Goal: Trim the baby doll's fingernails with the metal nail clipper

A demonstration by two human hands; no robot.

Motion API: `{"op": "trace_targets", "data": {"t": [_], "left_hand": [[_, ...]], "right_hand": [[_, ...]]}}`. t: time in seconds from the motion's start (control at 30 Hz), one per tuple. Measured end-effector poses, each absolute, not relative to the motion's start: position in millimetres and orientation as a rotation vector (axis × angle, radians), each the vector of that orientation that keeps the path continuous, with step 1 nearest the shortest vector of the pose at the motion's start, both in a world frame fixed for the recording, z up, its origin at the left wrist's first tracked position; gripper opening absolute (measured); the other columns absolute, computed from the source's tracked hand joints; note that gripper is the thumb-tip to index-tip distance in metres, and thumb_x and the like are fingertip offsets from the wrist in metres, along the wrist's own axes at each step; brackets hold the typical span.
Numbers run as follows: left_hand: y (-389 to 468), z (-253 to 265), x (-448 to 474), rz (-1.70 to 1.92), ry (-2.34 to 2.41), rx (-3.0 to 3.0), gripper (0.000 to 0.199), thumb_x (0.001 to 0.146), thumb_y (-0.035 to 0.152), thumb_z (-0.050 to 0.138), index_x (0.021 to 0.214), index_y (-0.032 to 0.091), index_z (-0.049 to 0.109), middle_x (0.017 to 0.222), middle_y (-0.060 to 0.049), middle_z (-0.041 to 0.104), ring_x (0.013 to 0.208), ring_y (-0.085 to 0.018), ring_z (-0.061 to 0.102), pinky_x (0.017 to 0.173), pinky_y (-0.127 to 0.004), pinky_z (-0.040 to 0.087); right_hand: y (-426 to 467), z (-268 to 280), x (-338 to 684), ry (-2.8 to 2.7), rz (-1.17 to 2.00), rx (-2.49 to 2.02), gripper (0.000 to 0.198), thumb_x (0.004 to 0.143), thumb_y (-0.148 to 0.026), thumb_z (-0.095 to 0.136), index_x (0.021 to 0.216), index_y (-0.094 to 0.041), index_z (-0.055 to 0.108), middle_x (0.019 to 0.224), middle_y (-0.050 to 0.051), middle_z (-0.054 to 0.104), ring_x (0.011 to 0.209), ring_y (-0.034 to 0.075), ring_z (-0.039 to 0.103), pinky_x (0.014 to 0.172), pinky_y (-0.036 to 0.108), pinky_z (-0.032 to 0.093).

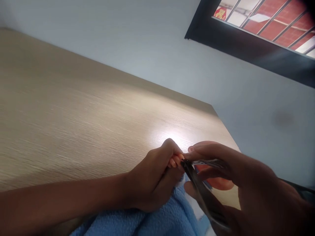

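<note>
My left hand [155, 178] is curled into a loose fist above a light blue towel [169, 219], its fingertips turned toward my right hand. A dark metal tool [197, 180] with two long handles, like pliers or nail nippers, is gripped in my right hand [236, 183]. The tool's tip meets the fingertips of my left hand. Motion blur hides the tool's fine details. Both hands hover over the near right corner of a pale wooden table [73, 124].
A plain grey-white wall [152, 46] rises behind the table. A dark-framed window [248, 46] with bars sits at the upper right, with red brick outside. The table's right edge ends just beyond my hands.
</note>
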State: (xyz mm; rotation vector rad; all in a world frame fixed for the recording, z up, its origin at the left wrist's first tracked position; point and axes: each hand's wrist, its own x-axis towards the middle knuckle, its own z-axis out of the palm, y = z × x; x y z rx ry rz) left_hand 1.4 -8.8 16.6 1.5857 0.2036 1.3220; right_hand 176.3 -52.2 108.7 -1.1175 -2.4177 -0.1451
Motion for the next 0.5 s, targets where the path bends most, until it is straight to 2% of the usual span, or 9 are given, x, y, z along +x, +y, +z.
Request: {"op": "trace_targets", "data": {"t": [0.13, 0.3, 0.5], "left_hand": [[-10, 23, 1, 1.287, 0.247, 1.629, 0.005, 0.106, 0.022, 0.042, 0.101, 0.021, 0.039, 0.07, 0.004, 0.045, 0.055, -0.01, 0.039, 0.053, -0.027, 0.035], [-11, 19, 3, 1.313, 0.24, 1.636, 0.008, 0.109, 0.028, 0.037, 0.107, 0.021, 0.04, 0.067, 0.006, 0.043, 0.053, -0.009, 0.036, 0.055, -0.025, 0.036], [-8, 12, 3, 1.402, 0.228, 1.732, 0.011, 0.109, 0.029, 0.036, 0.113, 0.02, 0.041, 0.073, 0.002, 0.049, 0.063, -0.011, 0.048, 0.065, -0.026, 0.045]], "right_hand": [[-41, 117, 187, -2.386, 0.073, -1.159, 0.04, 0.094, -0.035, 0.066, 0.133, -0.036, 0.057, 0.106, -0.001, 0.075, 0.078, 0.018, 0.075, 0.061, 0.026, 0.065], [-39, 121, 192, -2.293, 0.353, -1.057, 0.037, 0.092, -0.023, 0.064, 0.126, -0.036, 0.056, 0.107, 0.0, 0.073, 0.09, 0.021, 0.075, 0.074, 0.035, 0.068], [-35, 122, 194, -2.291, 0.362, -1.03, 0.03, 0.095, -0.037, 0.07, 0.121, -0.035, 0.056, 0.1, 0.002, 0.074, 0.09, 0.025, 0.076, 0.073, 0.038, 0.068]]}}
